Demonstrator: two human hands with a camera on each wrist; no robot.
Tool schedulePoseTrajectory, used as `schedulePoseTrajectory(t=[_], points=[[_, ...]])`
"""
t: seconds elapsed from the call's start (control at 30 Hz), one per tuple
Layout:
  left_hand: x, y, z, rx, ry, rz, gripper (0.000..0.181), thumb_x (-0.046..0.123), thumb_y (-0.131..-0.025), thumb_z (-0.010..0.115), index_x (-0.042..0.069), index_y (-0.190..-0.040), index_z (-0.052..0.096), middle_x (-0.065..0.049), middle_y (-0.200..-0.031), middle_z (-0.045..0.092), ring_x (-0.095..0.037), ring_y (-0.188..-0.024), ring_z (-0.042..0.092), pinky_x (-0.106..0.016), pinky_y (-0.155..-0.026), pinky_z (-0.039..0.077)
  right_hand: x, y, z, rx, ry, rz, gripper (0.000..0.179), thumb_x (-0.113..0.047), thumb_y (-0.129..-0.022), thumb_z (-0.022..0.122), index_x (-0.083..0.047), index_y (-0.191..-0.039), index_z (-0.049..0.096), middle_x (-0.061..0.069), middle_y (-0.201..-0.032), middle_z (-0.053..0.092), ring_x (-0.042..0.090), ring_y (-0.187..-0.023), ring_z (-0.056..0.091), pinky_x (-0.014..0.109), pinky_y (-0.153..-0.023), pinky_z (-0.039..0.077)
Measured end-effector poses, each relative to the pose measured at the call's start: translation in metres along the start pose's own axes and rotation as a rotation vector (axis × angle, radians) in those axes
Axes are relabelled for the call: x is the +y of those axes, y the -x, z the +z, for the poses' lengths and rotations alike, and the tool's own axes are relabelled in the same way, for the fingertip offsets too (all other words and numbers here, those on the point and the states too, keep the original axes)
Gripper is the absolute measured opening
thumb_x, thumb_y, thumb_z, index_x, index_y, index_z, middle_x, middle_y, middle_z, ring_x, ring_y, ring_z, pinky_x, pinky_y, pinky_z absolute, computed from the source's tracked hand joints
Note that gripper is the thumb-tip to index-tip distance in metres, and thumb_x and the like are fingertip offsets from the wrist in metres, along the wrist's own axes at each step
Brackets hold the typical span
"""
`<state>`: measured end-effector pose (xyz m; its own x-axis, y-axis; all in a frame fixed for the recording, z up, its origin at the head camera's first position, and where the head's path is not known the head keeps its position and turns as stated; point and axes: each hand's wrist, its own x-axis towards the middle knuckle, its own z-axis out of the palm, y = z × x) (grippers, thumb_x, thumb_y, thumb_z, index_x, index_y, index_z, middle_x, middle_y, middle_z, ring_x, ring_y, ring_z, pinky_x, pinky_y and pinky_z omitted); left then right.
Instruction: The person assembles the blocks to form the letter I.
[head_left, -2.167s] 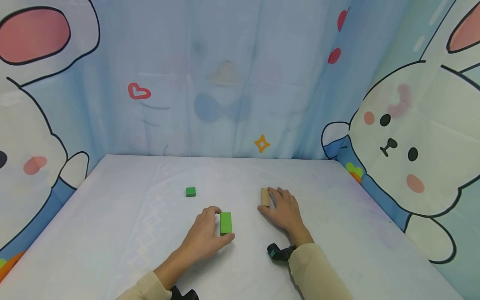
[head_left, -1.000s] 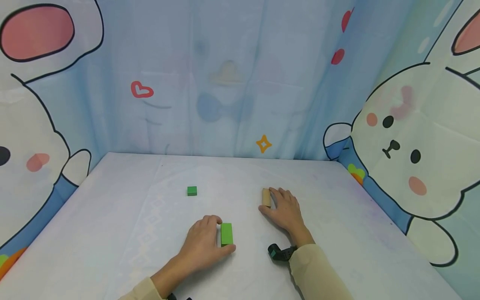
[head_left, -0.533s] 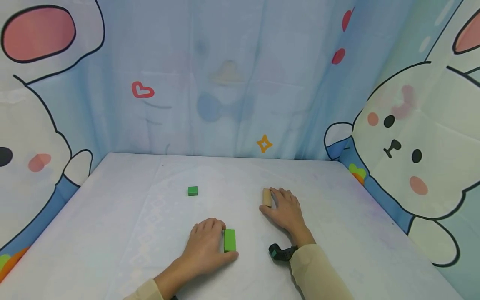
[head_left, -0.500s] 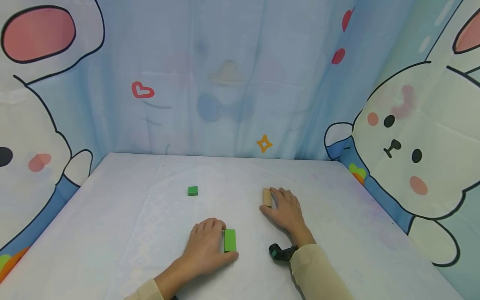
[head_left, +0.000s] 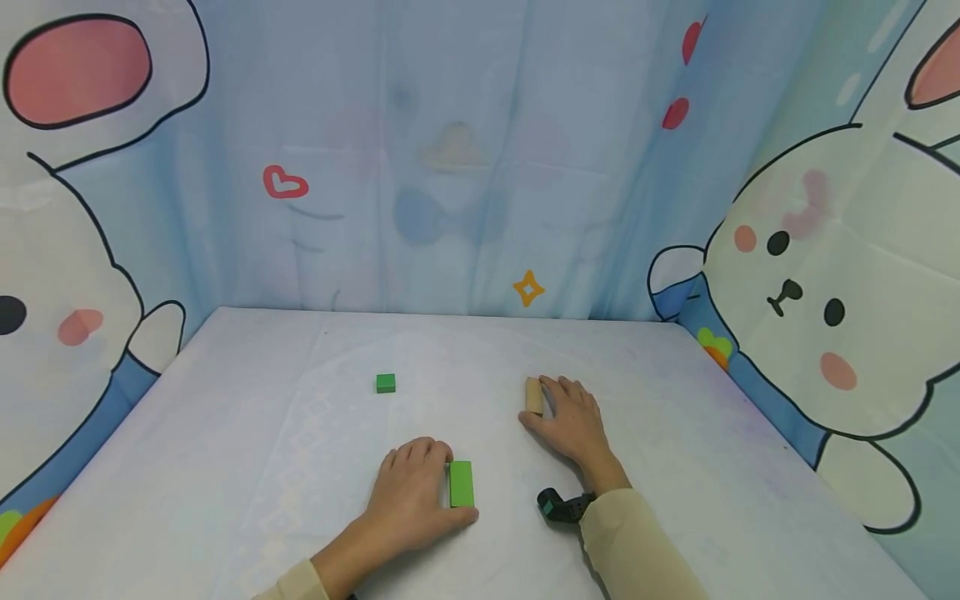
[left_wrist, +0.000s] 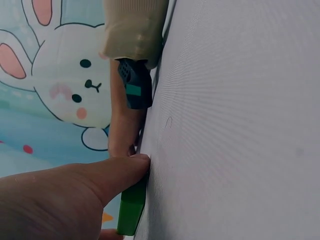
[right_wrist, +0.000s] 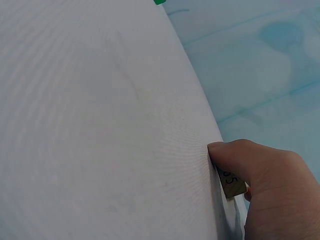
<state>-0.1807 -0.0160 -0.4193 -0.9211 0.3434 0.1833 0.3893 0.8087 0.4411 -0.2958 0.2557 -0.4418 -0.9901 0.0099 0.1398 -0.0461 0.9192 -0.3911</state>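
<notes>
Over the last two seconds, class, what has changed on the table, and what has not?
The left hand has slid the long green block toward the person, gripping it throughout. The right hand still holds the tan block in the same spot, and the small green cube has not moved.
</notes>
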Motion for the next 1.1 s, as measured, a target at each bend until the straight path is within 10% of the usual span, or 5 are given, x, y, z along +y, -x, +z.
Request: schedulePoseTrajectory(t=[1.1], points=[[-0.004, 0.0022, -0.004, -0.058, 0.013, 0.015, 0.077, 0.055, -0.08, 0.079, 0.007, -0.137, 0.059, -0.013, -0.136, 0.06, -0.031, -0.131, 0.053, -0.06, -0.109, 0.041, 0.0005, 0.0019, -0.001, 0.003, -0.003, -0.008, 0.081, -0.05, -0.093, 0.065, -0.009, -0.158, 0.04, 0.028, -0.164, 0.031, 0.05, -0.153, 0.023, 0.068, -0.124, 0.017]])
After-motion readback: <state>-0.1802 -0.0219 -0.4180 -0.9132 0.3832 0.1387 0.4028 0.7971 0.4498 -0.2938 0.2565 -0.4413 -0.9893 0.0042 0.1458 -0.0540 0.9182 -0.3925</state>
